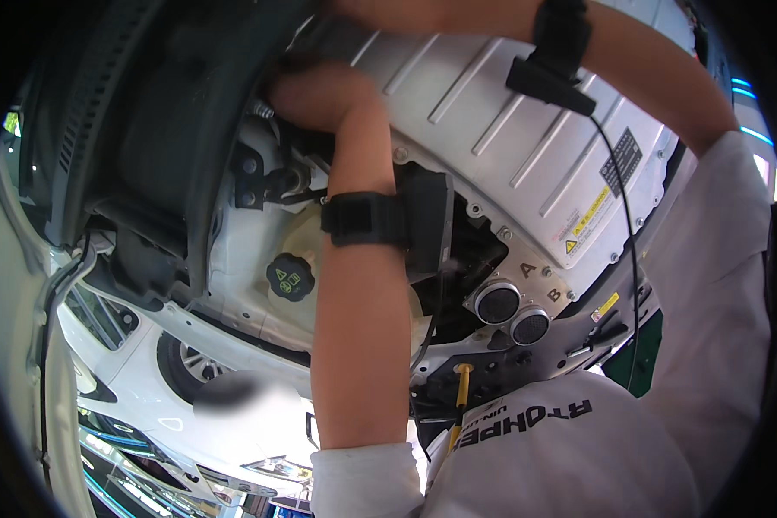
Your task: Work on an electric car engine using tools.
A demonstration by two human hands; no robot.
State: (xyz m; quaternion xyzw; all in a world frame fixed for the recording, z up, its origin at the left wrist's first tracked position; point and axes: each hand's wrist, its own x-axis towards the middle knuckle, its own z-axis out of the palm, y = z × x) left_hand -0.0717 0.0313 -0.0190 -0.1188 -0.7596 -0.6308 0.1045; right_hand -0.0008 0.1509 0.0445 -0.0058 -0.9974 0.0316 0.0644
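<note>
Two hands, both yours, reach the far end of the silver box (457,121) at upper right: your left hand (324,95) in the gap beside the black panel (164,147), your right hand (388,12) blurred at the top edge. The fingers are hidden, so I cannot tell whether either grasps anything. You seem to be working by feel; the next move calls for a steady, careful touch.
</note>
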